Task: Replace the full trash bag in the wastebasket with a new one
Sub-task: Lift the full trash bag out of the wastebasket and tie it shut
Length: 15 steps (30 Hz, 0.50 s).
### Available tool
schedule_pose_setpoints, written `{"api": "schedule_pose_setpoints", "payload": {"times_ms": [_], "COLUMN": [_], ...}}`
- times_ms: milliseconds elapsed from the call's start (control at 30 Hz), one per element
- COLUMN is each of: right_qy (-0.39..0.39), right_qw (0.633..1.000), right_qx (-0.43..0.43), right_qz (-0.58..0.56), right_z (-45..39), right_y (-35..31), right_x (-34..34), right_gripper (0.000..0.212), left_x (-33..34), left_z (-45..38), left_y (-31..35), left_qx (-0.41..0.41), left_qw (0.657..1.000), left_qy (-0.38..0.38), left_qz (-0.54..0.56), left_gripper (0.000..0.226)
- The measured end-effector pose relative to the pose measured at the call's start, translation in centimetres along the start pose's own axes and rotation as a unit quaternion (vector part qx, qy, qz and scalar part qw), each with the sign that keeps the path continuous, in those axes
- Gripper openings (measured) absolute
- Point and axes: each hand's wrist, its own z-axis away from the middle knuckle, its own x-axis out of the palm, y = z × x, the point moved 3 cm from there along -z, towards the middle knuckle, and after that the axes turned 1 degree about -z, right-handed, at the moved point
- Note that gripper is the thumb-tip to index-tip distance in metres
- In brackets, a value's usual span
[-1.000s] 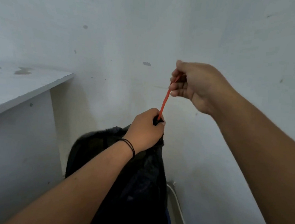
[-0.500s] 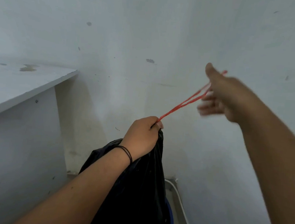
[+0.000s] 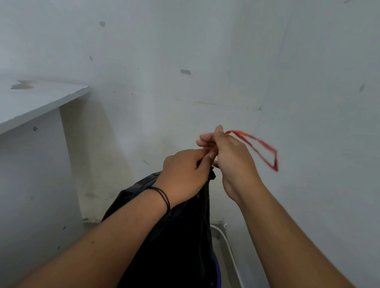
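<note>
Pale grey wall [image 3: 215, 43] fills the view from nine o'clock round to three, scuffed and chipped in small dark spots. At nine o'clock a white shelf [image 3: 23, 105] juts out, its top stained brown near the far edge, with a white side panel [image 3: 22, 187] dropping below it. Down at six o'clock, the black trash bag [image 3: 176, 245] is gathered to a tight neck at the middle of the view, its bulk hanging straight down between the two forearms. Peeking from behind the bag at five o'clock, the blue rim of the wastebasket [image 3: 217, 280], and just right of it a white cable [image 3: 232, 256] runs along the foot of the wall. Left hand [image 3: 182, 172], fingers curled tight, grips the neck of the bag; a thin black band [image 3: 164, 197] circles that wrist. Right hand [image 3: 231, 160], touching the left at centre, pinches the red drawstring [image 3: 256, 149], whose loop swings out blurred toward three o'clock.
</note>
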Motion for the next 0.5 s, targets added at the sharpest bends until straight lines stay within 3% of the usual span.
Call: {"api": "schedule_pose_setpoints", "payload": {"times_ms": [167, 267, 433, 500], "right_qy": [0.065, 0.053, 0.060, 0.075], "right_qw": [0.998, 0.996, 0.992, 0.992], "right_qx": [-0.017, -0.010, -0.003, -0.005], "right_qz": [-0.012, -0.066, -0.107, -0.099], "right_z": [-1.0, -1.0, -1.1, -1.4], "right_y": [-1.3, -2.0, -1.5, -1.2], "right_x": [-1.4, -0.9, 0.5, 0.5], "right_gripper": [0.049, 0.049, 0.051, 0.049], "left_x": [-0.2, -0.4, -1.3, -2.1], "left_z": [-0.1, -0.3, 0.9, 2.1], "left_y": [-0.8, -1.0, -2.3, -4.2], "left_qx": [-0.016, -0.014, -0.008, -0.033], "left_qw": [0.995, 0.992, 0.995, 0.991], "left_qy": [-0.058, -0.050, -0.102, -0.129], "left_qz": [-0.085, -0.117, -0.012, -0.016], "left_gripper": [0.039, 0.040, 0.025, 0.048]}}
